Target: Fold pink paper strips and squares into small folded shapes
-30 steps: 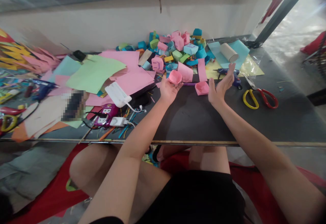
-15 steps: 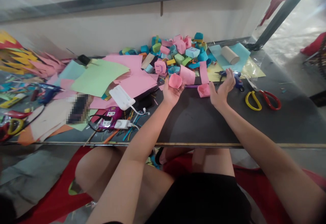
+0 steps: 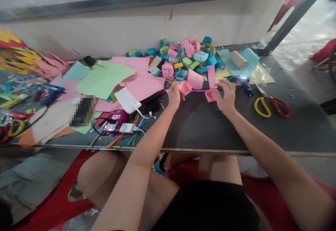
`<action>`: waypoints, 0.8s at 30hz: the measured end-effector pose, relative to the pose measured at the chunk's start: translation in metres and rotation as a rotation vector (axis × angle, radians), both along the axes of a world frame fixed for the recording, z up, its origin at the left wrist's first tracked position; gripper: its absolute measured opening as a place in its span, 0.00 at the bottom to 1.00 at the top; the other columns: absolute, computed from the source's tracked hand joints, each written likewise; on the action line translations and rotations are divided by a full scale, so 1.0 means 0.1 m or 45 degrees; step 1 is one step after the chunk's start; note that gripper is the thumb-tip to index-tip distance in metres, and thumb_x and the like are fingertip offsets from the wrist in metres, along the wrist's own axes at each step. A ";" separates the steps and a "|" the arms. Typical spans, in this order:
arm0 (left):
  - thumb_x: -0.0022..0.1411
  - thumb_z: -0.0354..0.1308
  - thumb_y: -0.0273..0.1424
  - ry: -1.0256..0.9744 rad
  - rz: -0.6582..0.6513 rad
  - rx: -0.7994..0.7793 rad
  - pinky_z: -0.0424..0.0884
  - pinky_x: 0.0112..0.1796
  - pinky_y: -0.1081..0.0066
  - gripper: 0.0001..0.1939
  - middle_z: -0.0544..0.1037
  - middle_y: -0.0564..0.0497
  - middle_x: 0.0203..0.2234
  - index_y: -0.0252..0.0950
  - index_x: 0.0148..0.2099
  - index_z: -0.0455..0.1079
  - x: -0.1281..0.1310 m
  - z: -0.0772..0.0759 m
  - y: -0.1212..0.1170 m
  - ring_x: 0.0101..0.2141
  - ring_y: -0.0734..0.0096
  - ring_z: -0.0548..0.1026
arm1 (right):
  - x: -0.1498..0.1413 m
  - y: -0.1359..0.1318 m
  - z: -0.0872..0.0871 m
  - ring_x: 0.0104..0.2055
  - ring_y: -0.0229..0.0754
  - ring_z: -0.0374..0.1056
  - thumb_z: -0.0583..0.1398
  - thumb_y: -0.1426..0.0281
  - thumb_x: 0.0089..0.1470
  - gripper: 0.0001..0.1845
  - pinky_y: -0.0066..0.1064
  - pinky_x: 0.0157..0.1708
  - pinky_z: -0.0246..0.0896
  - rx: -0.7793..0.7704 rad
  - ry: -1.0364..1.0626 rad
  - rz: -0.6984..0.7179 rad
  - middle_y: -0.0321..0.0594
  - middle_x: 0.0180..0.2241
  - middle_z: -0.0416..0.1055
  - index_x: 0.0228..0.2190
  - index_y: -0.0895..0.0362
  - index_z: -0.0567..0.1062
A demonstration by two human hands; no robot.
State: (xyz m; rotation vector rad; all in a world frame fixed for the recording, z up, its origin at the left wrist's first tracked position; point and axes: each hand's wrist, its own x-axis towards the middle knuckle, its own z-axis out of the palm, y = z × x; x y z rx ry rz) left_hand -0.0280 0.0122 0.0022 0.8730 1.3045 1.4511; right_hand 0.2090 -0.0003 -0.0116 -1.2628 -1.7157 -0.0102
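Observation:
My left hand (image 3: 174,96) pinches a small folded pink paper cup (image 3: 185,88), its hollow side turned up and to the right. My right hand (image 3: 226,97) has thumb and fingers apart. Its thumb is right beside a second pink paper cup (image 3: 210,95) lying on the table, and its fingertips reach the lower end of a pink paper strip (image 3: 211,76); whether they touch it I cannot tell. Just beyond my hands stands a curled pink paper piece (image 3: 195,79). A purple stick (image 3: 198,90) lies between the two cups, partly hidden.
Behind is a heap of folded paper pieces (image 3: 187,50). To the right lie a blue glue gun (image 3: 243,83), scissors (image 3: 263,107) and a cardboard tube (image 3: 238,60). Leftward are green paper (image 3: 105,78), a white device (image 3: 127,99) and a purple power strip (image 3: 117,119).
My left hand has turned over, tilting the pink cup to the right. My right hand has lowered its fingers, bringing them left toward the pink strip.

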 end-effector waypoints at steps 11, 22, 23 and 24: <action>0.66 0.60 0.27 0.731 -0.003 0.197 0.70 0.51 0.66 0.03 0.82 0.47 0.41 0.40 0.41 0.74 -0.02 0.00 -0.09 0.44 0.61 0.79 | -0.07 -0.05 0.09 0.50 0.53 0.75 0.58 0.69 0.57 0.09 0.54 0.57 0.65 -0.031 0.035 0.093 0.43 0.44 0.82 0.33 0.51 0.79; 0.64 0.56 0.24 1.236 0.119 0.209 0.64 0.62 0.52 0.10 0.78 0.40 0.47 0.39 0.45 0.73 -0.36 0.28 0.08 0.56 0.47 0.72 | -0.08 -0.06 0.05 0.47 0.52 0.76 0.57 0.70 0.57 0.09 0.52 0.53 0.68 -0.063 0.067 0.121 0.42 0.40 0.82 0.33 0.50 0.78; 0.63 0.57 0.24 1.366 0.136 0.163 0.63 0.62 0.50 0.12 0.78 0.39 0.49 0.39 0.48 0.73 -0.48 0.34 0.13 0.59 0.45 0.70 | -0.09 -0.06 0.05 0.47 0.52 0.76 0.57 0.70 0.57 0.09 0.52 0.53 0.68 -0.065 0.067 0.125 0.42 0.40 0.82 0.33 0.50 0.78; 0.61 0.59 0.25 1.513 0.128 0.100 0.63 0.62 0.48 0.13 0.77 0.37 0.51 0.38 0.49 0.73 -0.60 0.40 0.16 0.61 0.42 0.69 | -0.09 -0.06 0.05 0.47 0.52 0.76 0.57 0.70 0.57 0.09 0.52 0.53 0.68 -0.063 0.069 0.133 0.42 0.40 0.82 0.33 0.50 0.78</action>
